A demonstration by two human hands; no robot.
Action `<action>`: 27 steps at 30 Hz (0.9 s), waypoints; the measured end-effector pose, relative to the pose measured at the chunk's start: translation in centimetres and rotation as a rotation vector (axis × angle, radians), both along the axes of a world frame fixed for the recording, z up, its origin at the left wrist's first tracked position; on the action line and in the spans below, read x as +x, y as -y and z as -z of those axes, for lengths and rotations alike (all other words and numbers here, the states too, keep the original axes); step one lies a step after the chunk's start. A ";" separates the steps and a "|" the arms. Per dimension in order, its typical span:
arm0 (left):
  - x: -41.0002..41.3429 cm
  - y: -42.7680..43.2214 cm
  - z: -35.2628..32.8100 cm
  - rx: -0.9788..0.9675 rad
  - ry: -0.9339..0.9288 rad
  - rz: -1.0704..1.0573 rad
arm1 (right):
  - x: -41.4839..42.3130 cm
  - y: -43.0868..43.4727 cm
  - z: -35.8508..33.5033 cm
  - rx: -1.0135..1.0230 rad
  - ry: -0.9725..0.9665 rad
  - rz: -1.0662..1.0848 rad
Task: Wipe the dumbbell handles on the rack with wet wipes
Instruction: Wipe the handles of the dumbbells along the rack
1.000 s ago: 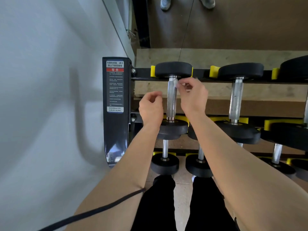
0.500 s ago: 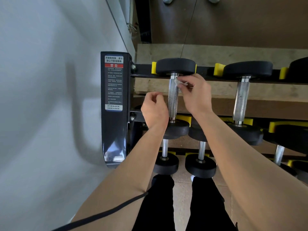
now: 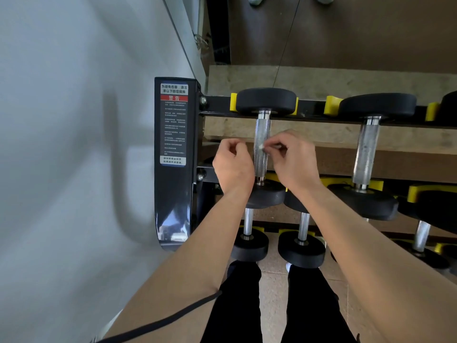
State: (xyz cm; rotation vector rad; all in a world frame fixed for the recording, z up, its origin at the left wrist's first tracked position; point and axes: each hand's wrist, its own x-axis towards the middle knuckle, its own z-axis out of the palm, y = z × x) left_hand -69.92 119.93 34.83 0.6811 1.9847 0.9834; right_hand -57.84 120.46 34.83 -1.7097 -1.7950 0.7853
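Note:
The leftmost dumbbell on the rack's top tier has black round heads and a knurled metal handle point(image 3: 262, 134). My right hand point(image 3: 293, 160) pinches a small white wet wipe point(image 3: 261, 146) against the right side of that handle, about midway along it. My left hand point(image 3: 232, 165) hovers just left of the handle with its fingers curled, holding nothing that I can see. A second top-tier dumbbell handle point(image 3: 366, 149) stands to the right, untouched.
The black rack upright point(image 3: 173, 157) with a warning label stands left of my hands, close to a white wall. Lower tiers hold more dumbbells point(image 3: 300, 243) with yellow cradles point(image 3: 331, 105). My legs in black trousers stand on a tiled floor below.
My right hand has slid the wipe down the handle from near the far head to about its middle. My left hand has stayed beside the handle.

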 end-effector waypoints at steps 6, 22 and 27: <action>0.0 0.1 -0.2 0.000 -0.007 -0.003 | -0.7 -2.9 -0.8 0.028 -0.043 0.157; -0.1 0.1 -0.1 0.008 -0.002 -0.016 | -0.3 0.4 -0.8 -0.094 0.011 -0.036; -0.1 0.1 -0.1 -0.001 0.012 -0.032 | 0.5 1.7 -0.9 -0.186 0.139 -0.254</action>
